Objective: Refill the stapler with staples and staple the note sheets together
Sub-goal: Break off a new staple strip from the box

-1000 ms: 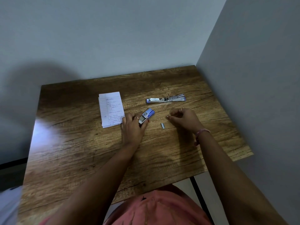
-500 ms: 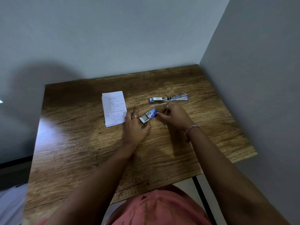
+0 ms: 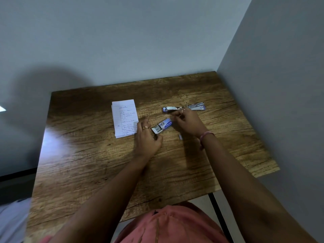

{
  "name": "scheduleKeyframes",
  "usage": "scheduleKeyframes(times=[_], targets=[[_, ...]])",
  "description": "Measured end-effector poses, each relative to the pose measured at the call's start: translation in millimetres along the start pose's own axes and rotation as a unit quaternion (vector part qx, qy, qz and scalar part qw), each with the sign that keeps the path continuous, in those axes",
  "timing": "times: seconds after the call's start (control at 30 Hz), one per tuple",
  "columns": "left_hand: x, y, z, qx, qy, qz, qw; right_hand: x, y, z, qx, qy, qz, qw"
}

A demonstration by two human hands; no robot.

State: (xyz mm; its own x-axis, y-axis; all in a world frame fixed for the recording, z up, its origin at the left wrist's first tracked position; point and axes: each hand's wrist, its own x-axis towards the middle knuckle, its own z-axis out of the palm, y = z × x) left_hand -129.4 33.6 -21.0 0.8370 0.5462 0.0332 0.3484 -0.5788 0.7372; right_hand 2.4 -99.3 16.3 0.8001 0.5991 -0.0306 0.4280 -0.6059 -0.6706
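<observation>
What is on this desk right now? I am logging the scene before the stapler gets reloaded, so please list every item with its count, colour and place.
stapler: one, silver and blue, swung open flat, far right of centre on the table.
staple box: one, blue and white, inner tray slid partly out, centre of the table, between the two hands.
staple strip: one, silver, loose on the wood, near side of the box, beside the right wrist.
note sheets: one small stack, white lined paper with handwriting, left of the box.
table: one, brown wood grain, set in a corner of grey walls.
left hand: fingers by the tray end of the box; grip unclear.
right hand: fingers curled at the box's far end, just in front of the stapler; pink band on the wrist.
</observation>
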Motion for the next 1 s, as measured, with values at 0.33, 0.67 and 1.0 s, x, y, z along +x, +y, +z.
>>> scheduleKeyframes(times=[0.33,0.67,1.0], targets=[[-1.2,2.3,-1.5,-0.015,0.004,-0.002,1.0,-6.4,8.4,9.9,0.178,-0.072,0.093,0.977],[2.7,0.0,-4.0,-0.098,-0.004,-0.003,0.995,-7.0,5.5,16.8,0.137,-0.125,0.07,0.98],[-1.5,-3.4,8.1,0.05,-0.02,0.127,0.99,-23.4,15.1,-5.4,0.249,-0.118,0.102,0.956]])
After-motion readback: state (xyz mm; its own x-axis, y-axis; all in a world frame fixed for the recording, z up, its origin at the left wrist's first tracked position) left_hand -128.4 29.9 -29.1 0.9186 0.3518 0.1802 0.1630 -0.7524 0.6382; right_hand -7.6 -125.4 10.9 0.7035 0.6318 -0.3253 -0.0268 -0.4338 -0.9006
